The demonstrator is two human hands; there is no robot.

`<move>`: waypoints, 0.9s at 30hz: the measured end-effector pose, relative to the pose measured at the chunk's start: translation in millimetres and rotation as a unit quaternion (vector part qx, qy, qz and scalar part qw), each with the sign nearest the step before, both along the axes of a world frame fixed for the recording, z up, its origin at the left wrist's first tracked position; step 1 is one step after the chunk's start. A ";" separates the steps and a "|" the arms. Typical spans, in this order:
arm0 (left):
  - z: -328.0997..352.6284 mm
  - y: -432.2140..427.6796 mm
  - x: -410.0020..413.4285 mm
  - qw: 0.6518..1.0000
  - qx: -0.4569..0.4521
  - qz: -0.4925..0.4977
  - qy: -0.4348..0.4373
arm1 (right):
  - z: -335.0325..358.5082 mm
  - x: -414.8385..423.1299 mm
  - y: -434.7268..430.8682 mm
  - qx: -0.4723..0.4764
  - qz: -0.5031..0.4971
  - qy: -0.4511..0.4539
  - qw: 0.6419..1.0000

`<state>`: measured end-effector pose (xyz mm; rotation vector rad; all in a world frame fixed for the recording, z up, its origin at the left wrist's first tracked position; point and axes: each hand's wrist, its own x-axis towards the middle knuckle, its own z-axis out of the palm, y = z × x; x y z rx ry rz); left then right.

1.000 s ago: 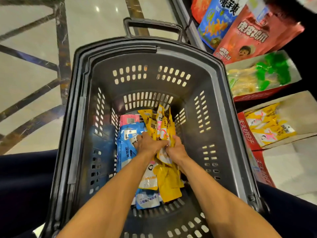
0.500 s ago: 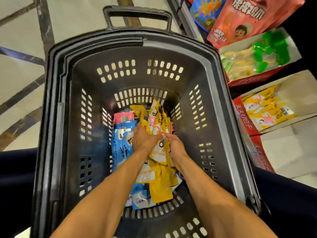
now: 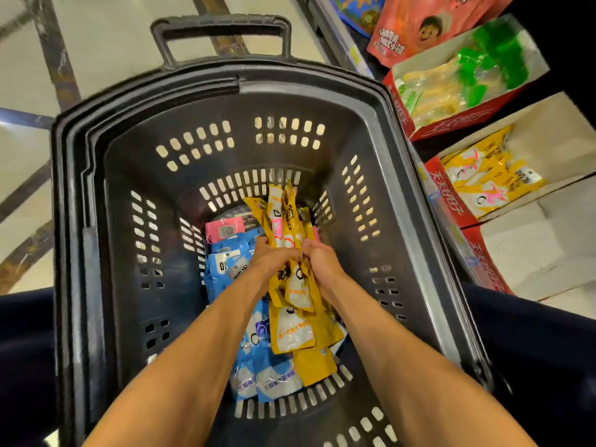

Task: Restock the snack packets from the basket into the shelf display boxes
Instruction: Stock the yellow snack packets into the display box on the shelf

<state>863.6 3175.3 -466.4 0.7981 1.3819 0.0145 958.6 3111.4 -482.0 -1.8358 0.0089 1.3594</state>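
Deep in the dark grey basket (image 3: 383, 201), my left hand (image 3: 269, 258) and my right hand (image 3: 319, 258) press together around a bunch of yellow snack packets (image 3: 285, 217); the packets' tops stick up past my fingers. More yellow packets (image 3: 292, 333) and blue packets (image 3: 264, 379) lie on the basket floor under my forearms. A pink packet (image 3: 224, 230) shows at the back left. To the right, a red display box (image 3: 442, 195) holds the same yellow packets (image 3: 493, 179).
Another red display box (image 3: 454, 121) with green and pale yellow packets stands further back on the shelf. A nearer red box (image 3: 487, 262) shows only white cardboard inside. Large red and blue snack bags (image 3: 416, 27) stand at top right. Tiled floor lies left of the basket.
Both hands have gathered the yellow packets tighter and lifted the bunch slightly. The view has tilted, so the basket handle and shelf boxes sit lower in frame.
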 end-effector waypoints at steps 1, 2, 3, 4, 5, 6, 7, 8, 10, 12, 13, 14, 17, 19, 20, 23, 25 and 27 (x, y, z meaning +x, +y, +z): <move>-8.9 -1.5 -2.5 1.000 -0.007 0.018 -0.010 | -3.2 1.9 -0.9 -0.021 0.026 -0.017 0.999; -25.7 -4.3 -5.3 0.999 -0.011 0.033 -0.015 | -4.8 3.5 -3.0 -0.044 0.049 -0.034 0.997; -29.7 -6.9 -6.4 0.999 -0.018 0.040 -0.016 | -1.5 3.8 -5.9 -0.057 0.074 -0.056 0.994; -21.1 -9.1 -5.4 0.999 -0.023 0.043 -0.017 | -1.5 4.7 -9.8 -0.064 0.094 -0.074 0.991; -16.7 -10.0 -4.6 0.999 -0.019 0.047 -0.016 | -3.7 4.9 -12.9 -0.069 0.099 -0.088 0.989; -10.0 -9.8 -3.4 0.999 -0.011 0.044 -0.007 | -2.3 3.4 -13.8 -0.069 0.100 -0.100 0.988; -6.3 -9.0 -2.5 0.999 -0.005 0.043 -0.001 | -2.5 1.5 -13.6 -0.073 0.106 -0.114 0.985; -8.7 -8.0 -3.0 0.999 -0.004 0.045 0.008 | -5.1 -1.5 -13.1 -0.083 0.118 -0.124 0.982; -8.1 -9.1 -5.8 0.999 -0.008 0.048 0.018 | -7.2 -5.9 -12.5 -0.105 0.128 -0.132 0.977; -11.8 -10.7 -9.3 0.998 -0.014 0.049 0.019 | -8.1 -5.9 -12.9 -0.115 0.128 -0.132 0.976; -10.0 -11.9 -10.0 0.999 -0.020 0.044 0.012 | -5.7 -4.6 -13.6 -0.118 0.130 -0.133 0.975; -9.3 -13.1 -11.2 0.999 -0.023 0.042 0.004 | -5.4 -2.4 -15.2 -0.115 0.135 -0.127 0.976; 4.9 -15.1 -17.7 0.999 -0.021 0.039 -0.010 | 7.0 4.7 -18.1 -0.080 0.160 -0.117 0.977; 21.2 -14.4 -27.0 0.998 -0.010 0.056 -0.023 | 13.7 11.0 -20.8 -0.052 0.148 -0.126 0.980; 30.8 -12.8 -32.9 0.997 -0.002 0.065 -0.028 | 20.3 13.6 -21.3 -0.038 0.134 -0.131 0.982; 74.1 -6.4 -53.3 0.996 0.030 0.079 -0.037 | 57.5 14.8 -17.8 0.014 0.104 -0.132 0.986; 106.4 -0.8 -66.9 0.994 0.054 0.086 -0.047 | 92.9 12.4 -10.7 0.047 0.091 -0.126 0.987; 137.5 3.6 -77.8 0.990 0.075 0.097 -0.063 | 129.8 10.6 -2.0 0.100 0.094 -0.122 0.983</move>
